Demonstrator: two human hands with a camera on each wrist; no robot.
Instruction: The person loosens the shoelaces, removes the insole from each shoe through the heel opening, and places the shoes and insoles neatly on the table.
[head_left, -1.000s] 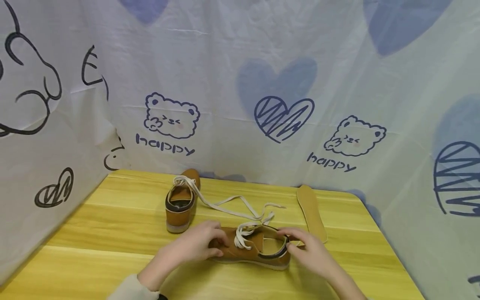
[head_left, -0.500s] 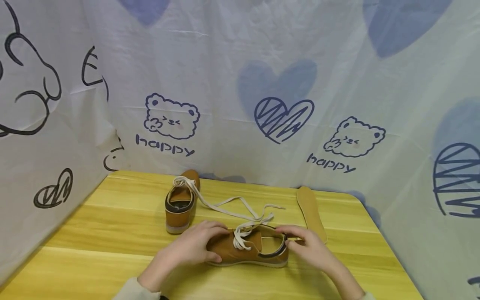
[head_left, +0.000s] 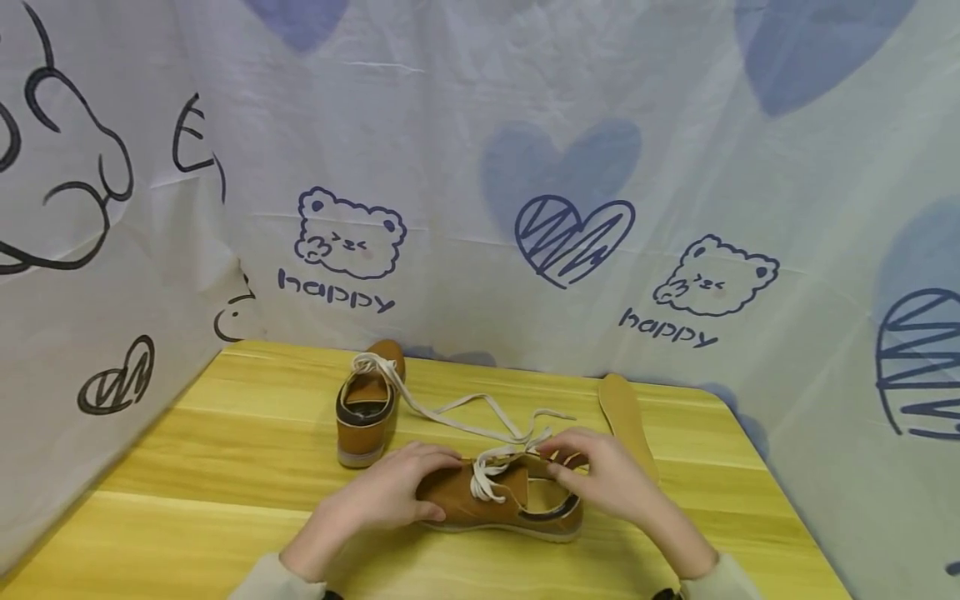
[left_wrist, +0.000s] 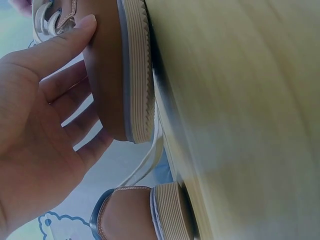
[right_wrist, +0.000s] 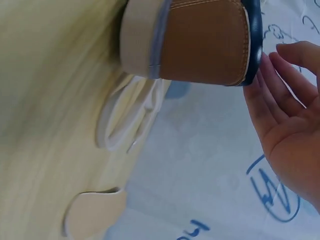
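A brown lace-up shoe (head_left: 453, 492) lies sideways near the front of the table, toe to the left, its pale laces (head_left: 486, 479) bunched over the tongue. My left hand (head_left: 390, 492) holds the toe, thumb on the near side and fingers behind. In the left wrist view the thumb presses the brown upper (left_wrist: 107, 85). My right hand (head_left: 603, 479) is over the shoe's opening, fingertips at the far side of the collar. The right wrist view shows its fingers partly behind the dark collar (right_wrist: 254, 40), thumb apart from the shoe.
A matching shoe (head_left: 362, 435) stands behind and left, heel toward me. From it a long lace (head_left: 442, 413) trails across the table toward the held shoe. A tan insole (head_left: 624, 417) lies at the back right. Printed white cloth (head_left: 450, 250) hangs behind the wooden table (head_left: 187, 467).
My right hand has moved from the heel collar leftward to the far side of the opening. My left hand has wrapped further round the toe, and the shoe shifted very slightly.
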